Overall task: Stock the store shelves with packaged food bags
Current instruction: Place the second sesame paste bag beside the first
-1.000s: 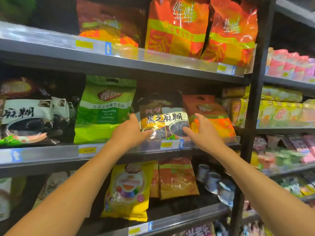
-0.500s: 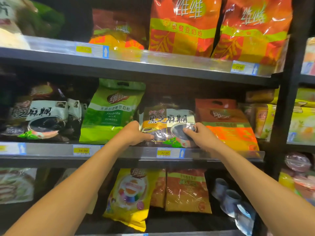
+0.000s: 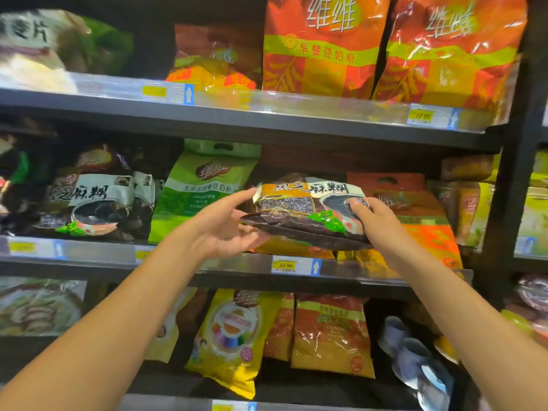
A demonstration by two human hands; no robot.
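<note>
A dark black-sesame-paste bag (image 3: pixel 308 212) with white and orange label hangs tilted in front of the middle shelf (image 3: pixel 237 264), lifted off it. My right hand (image 3: pixel 376 223) grips its right side, thumb on the front. My left hand (image 3: pixel 219 226) is at its left edge, palm turned up beneath the bag's lower corner and fingertips touching the top left corner. Matching sesame bags (image 3: pixel 95 200) lie at the left of the same shelf.
A green soy-milk-powder bag (image 3: pixel 201 191) stands left of the held bag, orange bags (image 3: pixel 415 221) right of it. Large red-orange bags (image 3: pixel 323 46) fill the upper shelf; yellow and orange bags (image 3: pixel 234 336) sit below. A black upright post (image 3: pixel 516 173) bounds the right.
The sesame bag stood on the middle shelf; both hands have lifted it up and outward, tilting its bottom toward me. My left palm turned upward.
</note>
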